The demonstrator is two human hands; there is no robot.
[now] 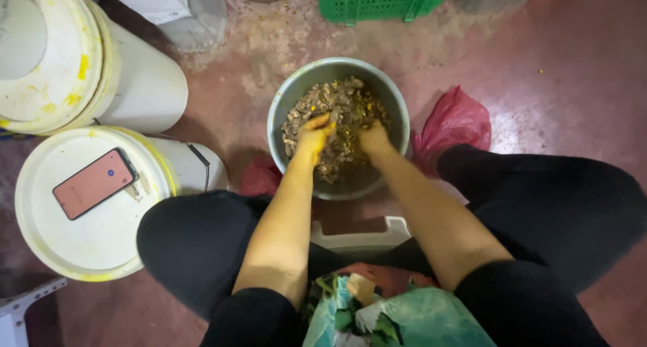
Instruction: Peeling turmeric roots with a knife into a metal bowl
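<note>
Metal bowl (397, 111): one, round, centre frame.
Chunks (337, 101): many, brown, lumpy.
Left hand (315, 134): fingers curled, gripping chunks.
Right hand (373, 138): fingers buried, grip unclear.
Buckets (81, 246): two, white plastic, left.

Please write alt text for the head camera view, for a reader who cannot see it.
Seen from above, a seated person's left hand and right hand, stained yellow, dig into brown chopped pieces in a metal bowl on a red floor. A phone lies on a white bucket lid.

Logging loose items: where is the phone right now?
In the head view, the phone lies flat on the lid of the nearer white bucket, lower left, beside the person's left knee.
</note>
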